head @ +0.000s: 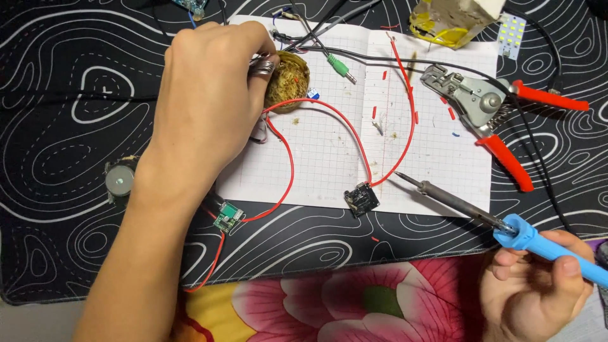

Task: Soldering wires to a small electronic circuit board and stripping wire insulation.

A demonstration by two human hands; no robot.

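My left hand [209, 95] reaches across the sheet of squared paper [329, 145], its fingers curled by a brass-wool tip cleaner [292, 77]; what the fingers hold is hidden. My right hand [538, 285] grips a blue-handled soldering iron [506, 231], whose tip [399, 174] hovers just right of a small black circuit board [362, 199]. Red wires [345, 126] run from that board across the paper. One leads to a small green circuit board [228, 217] near my left forearm.
Red-handled wire strippers [487, 117] lie at the right on the paper. A green audio jack [341, 66], a small motor [119, 180], an LED panel [512, 35] and a yellow-white box [453, 19] sit around. A black patterned mat [63, 126] covers the table; floral cloth [348, 297] lies in front.
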